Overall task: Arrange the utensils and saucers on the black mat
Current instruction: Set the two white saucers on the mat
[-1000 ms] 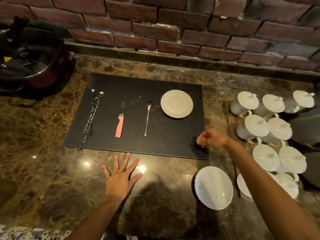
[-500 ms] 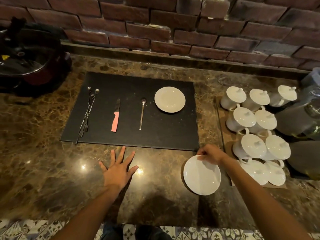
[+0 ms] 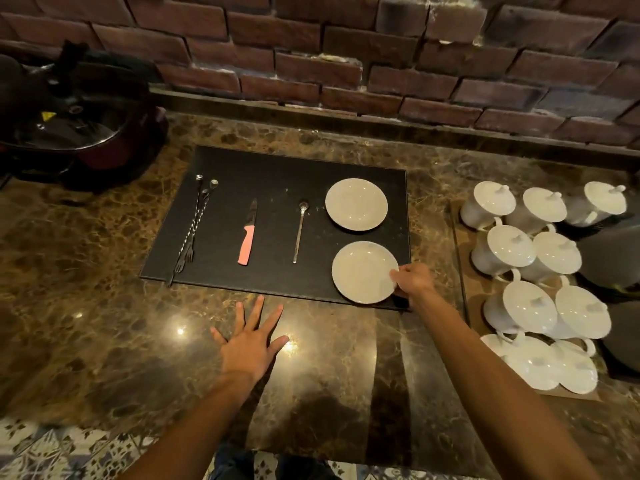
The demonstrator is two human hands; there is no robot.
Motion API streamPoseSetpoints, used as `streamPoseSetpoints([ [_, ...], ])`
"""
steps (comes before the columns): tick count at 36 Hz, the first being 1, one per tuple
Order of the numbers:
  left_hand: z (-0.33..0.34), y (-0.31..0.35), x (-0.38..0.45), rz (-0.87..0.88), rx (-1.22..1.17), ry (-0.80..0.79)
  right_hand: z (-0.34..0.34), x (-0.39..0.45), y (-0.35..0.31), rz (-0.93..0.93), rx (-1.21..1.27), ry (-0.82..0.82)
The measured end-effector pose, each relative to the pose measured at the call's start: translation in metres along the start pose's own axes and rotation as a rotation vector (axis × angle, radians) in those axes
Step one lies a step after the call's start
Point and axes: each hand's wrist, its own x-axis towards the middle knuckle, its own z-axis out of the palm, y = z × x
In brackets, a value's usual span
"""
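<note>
Right hand (image 3: pixel 412 280) fingers pinching rim of round glossy white saucer (image 3: pixel 363 271), which sits at near-right corner of matte black mat (image 3: pixel 277 178), overhanging near edge slightly. Second saucer (image 3: pixel 356 204) just beyond fingertips, small gap. Left hand (image 3: pixel 251 344) splayed flat, empty, on polished marble counter (image 3: pixel 104 306); bare mat ahead of its fingertips.

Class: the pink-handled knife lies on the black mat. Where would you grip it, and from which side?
Grip the knife by its pink handle, coming from the near edge of the mat. The handle points toward the person and the blade points to the wall, so fingers stay clear of it.
</note>
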Motion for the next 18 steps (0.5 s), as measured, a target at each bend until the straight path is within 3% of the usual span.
streamPoseSetpoints([
  [5, 0.001, 0.002, -0.003, -0.008, -0.007, 0.011, 0.009, 0.003, -0.001, 0.028, -0.019, 0.057],
  [10, 0.005, 0.002, -0.012, -0.017, -0.028, 0.008, 0.006, -0.007, 0.004, -0.143, -0.250, 0.078],
  [15, 0.007, -0.004, -0.023, 0.003, -0.021, 0.022, 0.001, -0.019, 0.005, -0.179, -0.356, 0.070],
  [18, 0.012, -0.016, -0.033, 0.032, -0.019, 0.063, 0.005, -0.041, 0.005, -0.271, -0.513, 0.206],
])
